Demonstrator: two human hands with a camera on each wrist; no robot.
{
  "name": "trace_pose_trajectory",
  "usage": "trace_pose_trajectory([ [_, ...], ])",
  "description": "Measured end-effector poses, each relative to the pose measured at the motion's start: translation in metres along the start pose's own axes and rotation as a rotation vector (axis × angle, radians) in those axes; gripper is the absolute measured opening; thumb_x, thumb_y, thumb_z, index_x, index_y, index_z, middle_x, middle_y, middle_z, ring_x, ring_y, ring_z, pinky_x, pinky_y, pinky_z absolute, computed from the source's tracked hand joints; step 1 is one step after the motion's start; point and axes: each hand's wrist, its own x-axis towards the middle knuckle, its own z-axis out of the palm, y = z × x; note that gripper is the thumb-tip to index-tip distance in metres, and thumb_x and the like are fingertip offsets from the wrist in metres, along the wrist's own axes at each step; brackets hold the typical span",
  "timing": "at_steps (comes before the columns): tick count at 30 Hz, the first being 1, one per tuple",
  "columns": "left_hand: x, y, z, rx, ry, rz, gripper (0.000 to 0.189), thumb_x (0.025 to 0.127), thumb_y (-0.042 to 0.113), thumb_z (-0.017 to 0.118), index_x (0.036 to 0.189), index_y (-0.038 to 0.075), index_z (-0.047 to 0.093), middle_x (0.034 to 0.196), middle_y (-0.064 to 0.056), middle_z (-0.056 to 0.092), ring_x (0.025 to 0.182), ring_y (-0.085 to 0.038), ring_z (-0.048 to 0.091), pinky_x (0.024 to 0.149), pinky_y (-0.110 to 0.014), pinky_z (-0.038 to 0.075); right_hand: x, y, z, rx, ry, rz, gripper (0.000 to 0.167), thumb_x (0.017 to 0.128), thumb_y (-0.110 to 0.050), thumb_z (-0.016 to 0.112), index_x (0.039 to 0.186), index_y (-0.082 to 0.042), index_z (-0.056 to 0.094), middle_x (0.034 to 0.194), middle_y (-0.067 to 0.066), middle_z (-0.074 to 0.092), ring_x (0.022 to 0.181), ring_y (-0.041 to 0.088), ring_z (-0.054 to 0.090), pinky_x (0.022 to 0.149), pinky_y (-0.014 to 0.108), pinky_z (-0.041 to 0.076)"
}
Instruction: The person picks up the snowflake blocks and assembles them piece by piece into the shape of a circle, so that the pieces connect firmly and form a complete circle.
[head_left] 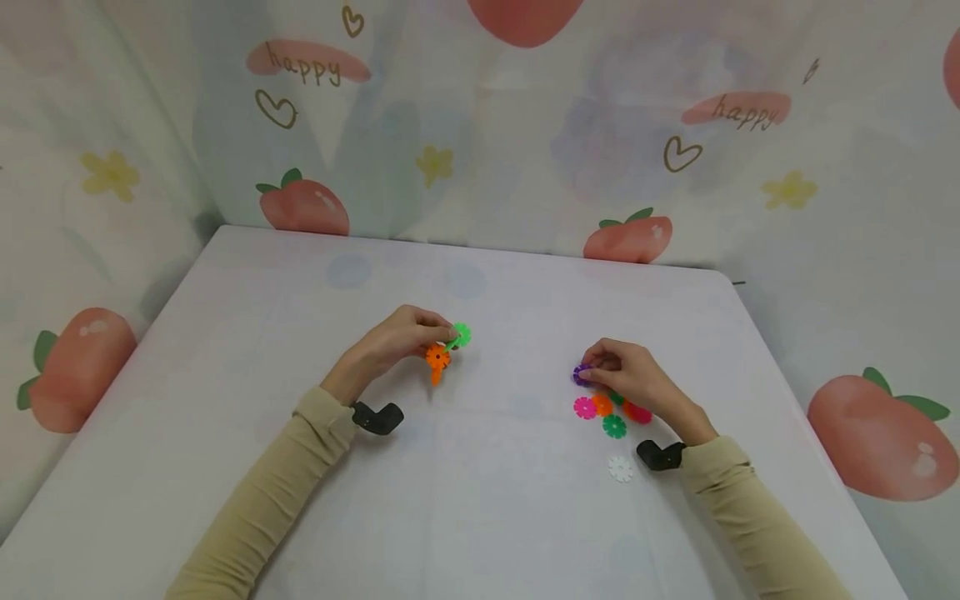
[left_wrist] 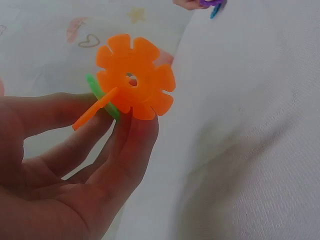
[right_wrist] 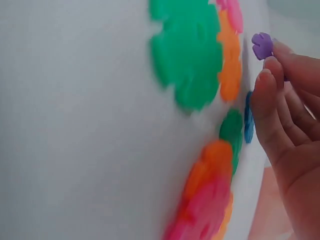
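Note:
My left hand pinches a small cluster of flower-shaped plastic discs joined at their slots. An orange disc faces the left wrist camera, with a second orange disc edge-on beside it. Light green pieces stick out past my left fingertips. Over on the right, my right hand holds a purple disc between thumb and fingers. The purple disc is partly covered by the fingertips. A blue disc shows beneath that hand in the right wrist view.
Loose discs lie close below my right hand: a pink one, an orange one, a green one and a reddish pink one. Nearer to me lies a white disc. The white table meets a printed curtain at the back.

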Motion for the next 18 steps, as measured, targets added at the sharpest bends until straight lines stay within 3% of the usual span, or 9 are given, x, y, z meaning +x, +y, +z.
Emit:
trace_pose_trajectory([
  [5,0.001,-0.001,0.003,-0.009,-0.005,-0.007,0.032,0.100,0.016,0.065,0.124,-0.006,0.070,0.106,-0.007,0.072,0.084,-0.012,0.067,0.077,-0.024,0.056,0.007,-0.010,0.004,0.070,0.009,-0.014,0.023,0.097,-0.021,0.074,0.114,-0.006,0.074,0.108,0.011,0.073,0.094,0.022,0.069,0.076,0.017,0.056],
  [12,-0.001,0.000,0.004,-0.017,-0.017,0.000,0.032,0.101,0.017,0.063,0.122,-0.006,0.069,0.105,-0.008,0.072,0.080,-0.012,0.067,0.075,-0.024,0.055,0.023,-0.034,0.017,0.220,0.013,-0.056,0.019,0.098,-0.016,0.072,0.112,-0.003,0.071,0.096,0.014,0.074,0.079,0.025,0.071,0.076,0.024,0.059],
  [18,0.001,-0.001,0.007,-0.036,-0.016,-0.007,0.033,0.102,0.018,0.063,0.122,-0.007,0.070,0.103,-0.011,0.076,0.075,-0.011,0.068,0.071,-0.022,0.053,0.037,-0.054,0.029,0.356,0.019,-0.095,0.018,0.097,-0.011,0.073,0.114,-0.004,0.072,0.101,0.016,0.075,0.083,0.024,0.076,0.081,0.023,0.061],
])
